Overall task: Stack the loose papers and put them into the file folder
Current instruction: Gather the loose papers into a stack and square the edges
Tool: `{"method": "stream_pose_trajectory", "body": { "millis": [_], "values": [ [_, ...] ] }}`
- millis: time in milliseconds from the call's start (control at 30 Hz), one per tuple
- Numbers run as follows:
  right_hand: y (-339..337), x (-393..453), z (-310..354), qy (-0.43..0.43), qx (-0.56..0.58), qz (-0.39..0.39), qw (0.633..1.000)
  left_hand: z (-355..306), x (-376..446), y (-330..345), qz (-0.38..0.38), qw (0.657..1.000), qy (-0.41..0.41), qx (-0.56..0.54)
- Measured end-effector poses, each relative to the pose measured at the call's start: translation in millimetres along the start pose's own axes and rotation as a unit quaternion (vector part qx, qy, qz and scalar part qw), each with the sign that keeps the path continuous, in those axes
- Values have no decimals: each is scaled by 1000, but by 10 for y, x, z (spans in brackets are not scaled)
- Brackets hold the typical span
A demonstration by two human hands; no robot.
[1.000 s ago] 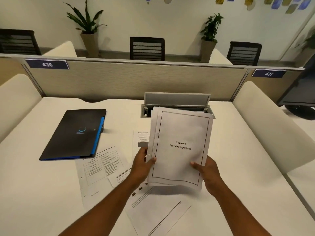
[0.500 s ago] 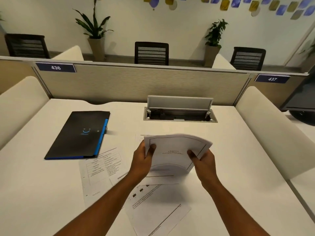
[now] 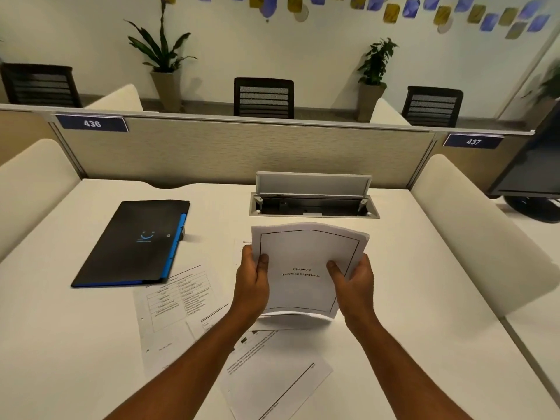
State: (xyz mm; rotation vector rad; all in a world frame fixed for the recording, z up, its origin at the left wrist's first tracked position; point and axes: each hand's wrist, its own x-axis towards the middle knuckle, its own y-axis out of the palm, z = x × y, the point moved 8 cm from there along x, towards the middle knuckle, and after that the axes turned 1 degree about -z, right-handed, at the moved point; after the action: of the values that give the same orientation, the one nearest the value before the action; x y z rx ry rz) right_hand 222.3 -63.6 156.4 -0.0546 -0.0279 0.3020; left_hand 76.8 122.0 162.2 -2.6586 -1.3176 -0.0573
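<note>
I hold a stack of white papers (image 3: pixel 306 262) tilted up over the desk, its top sheet printed "Chapter 6 Learning Experience". My left hand (image 3: pixel 253 278) grips the stack's left edge and my right hand (image 3: pixel 353 283) grips its right edge, thumbs on top. The stack's lower edge hangs just above the desk. A closed black file folder (image 3: pixel 130 244) with a blue spine lies flat to the left, apart from both hands. Loose sheets stay on the desk: one with a table (image 3: pixel 172 301) by the folder and one (image 3: pixel 272 380) under my forearms.
The white desk (image 3: pixel 424 298) has an open cable tray (image 3: pixel 313 204) behind the stack. A fabric partition (image 3: pixel 242 153) closes the back, cream dividers stand at both sides, and a monitor (image 3: pixel 533 174) sits at the far right.
The stack stood upright, then was tipped down and bowed near the desk. Now it is tilted up again with the printed top sheet facing me.
</note>
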Motion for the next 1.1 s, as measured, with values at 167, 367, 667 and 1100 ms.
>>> {"method": "stream_pose_trajectory", "body": {
  "millis": [167,367,667,1100],
  "values": [
    [-5,-63,-205,40,-10,22,999,182,-83,69,49,998,-39,18],
    [-69,-12,-300,70,2,-20,997,238,-44,41,17,997,-38,57],
    [75,-102,-584,272,288,-9,918,699,-77,-52,-15,950,-252,-184],
    [-428,250,-377,142,97,84,981,414,185,-484,-92,987,-130,-22]
  ]
}}
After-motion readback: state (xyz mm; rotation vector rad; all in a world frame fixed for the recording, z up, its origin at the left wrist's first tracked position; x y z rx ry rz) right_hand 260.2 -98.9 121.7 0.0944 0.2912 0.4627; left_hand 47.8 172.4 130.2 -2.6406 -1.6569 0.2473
